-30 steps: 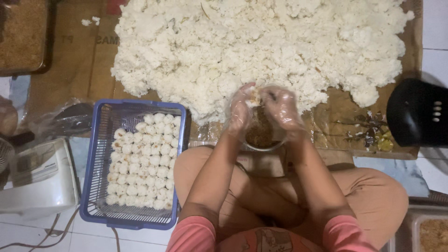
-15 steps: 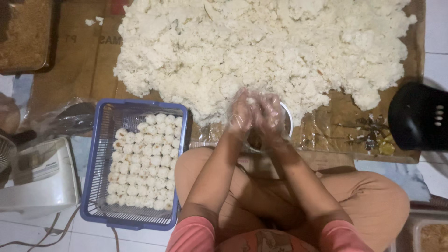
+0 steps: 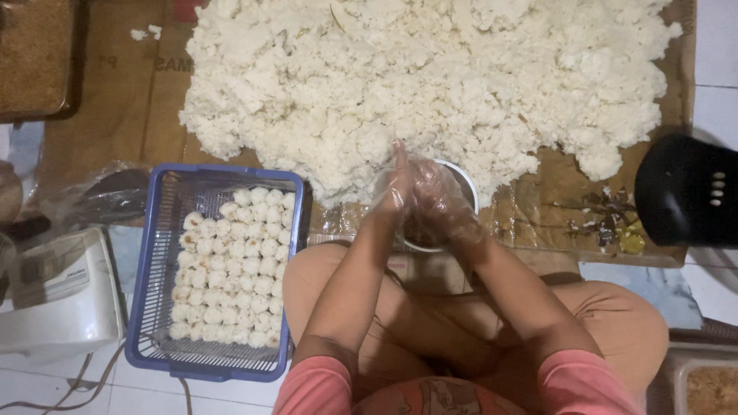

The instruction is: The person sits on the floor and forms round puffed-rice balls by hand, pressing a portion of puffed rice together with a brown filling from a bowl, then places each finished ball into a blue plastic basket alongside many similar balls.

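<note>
our fingers [image 3: 401, 165] are pressed together, left hand [image 3: 396, 192] against right hand [image 3: 440, 201], both in clear plastic gloves; what lies between the palms we cannot tell. they hover at centre frame over a small round bowl [image 3: 466, 188]. above spreads the white rice heap [image 3: 430, 77]; at lower left sits the blue basket [image 3: 157, 253] of rice balls [image 3: 231, 269].

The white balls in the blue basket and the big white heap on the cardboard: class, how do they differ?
The white balls are small, rounded and packed in neat rows inside the blue basket; the heap is one loose, lumpy mass spread open on the cardboard. The balls are separate pieces, the heap unshaped. Both are the same white, grainy stuff.
</note>
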Motion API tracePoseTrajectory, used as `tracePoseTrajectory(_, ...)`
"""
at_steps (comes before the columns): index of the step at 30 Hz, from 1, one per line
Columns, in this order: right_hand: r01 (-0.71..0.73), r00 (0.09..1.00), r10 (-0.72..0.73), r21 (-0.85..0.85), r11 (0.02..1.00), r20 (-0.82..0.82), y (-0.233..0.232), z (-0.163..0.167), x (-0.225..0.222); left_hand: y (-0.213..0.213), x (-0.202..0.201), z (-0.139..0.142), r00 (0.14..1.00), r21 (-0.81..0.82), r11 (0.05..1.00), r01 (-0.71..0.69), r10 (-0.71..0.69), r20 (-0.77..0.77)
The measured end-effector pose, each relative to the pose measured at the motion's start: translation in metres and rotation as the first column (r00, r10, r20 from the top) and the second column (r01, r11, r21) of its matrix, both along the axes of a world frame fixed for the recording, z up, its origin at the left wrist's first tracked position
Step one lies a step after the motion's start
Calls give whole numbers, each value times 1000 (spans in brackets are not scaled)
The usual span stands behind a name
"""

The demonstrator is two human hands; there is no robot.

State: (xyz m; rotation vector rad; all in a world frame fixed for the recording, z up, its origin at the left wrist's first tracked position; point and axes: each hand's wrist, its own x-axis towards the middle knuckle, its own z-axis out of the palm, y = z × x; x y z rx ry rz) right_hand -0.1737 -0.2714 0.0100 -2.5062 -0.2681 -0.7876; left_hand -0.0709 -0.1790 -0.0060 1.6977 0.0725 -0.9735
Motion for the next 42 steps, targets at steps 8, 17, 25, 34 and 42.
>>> tracePoseTrajectory(8, 539, 822, -111, 701, 466, -558, -30, -52, 54, -13, 5, -16, 992, -216, 976, 8, 19, 124)
tracePoseTrajectory(17, 329, 884, 38, 678, 657, -466, -8, 5, 33, -2, -4, 43, 901, -187, 908, -375, 310, -303)
tracePoseTrajectory(25, -125, 992, 125, -2, 992, -9, -6, 59, 9, -6, 3, 1, 963, -247, 933, -262, 235, -133)
tracePoseTrajectory(34, 233, 851, -195, 18, 972, -489, -105, -11, 52, -19, -5, -37, 995, -88, 991, -99, 97, -20)
tracePoseTrajectory(42, 156, 523, -705, -760, 631, -478, -242, -86, 106, -24, -13, 25, 969, -197, 974, 111, -62, 241)
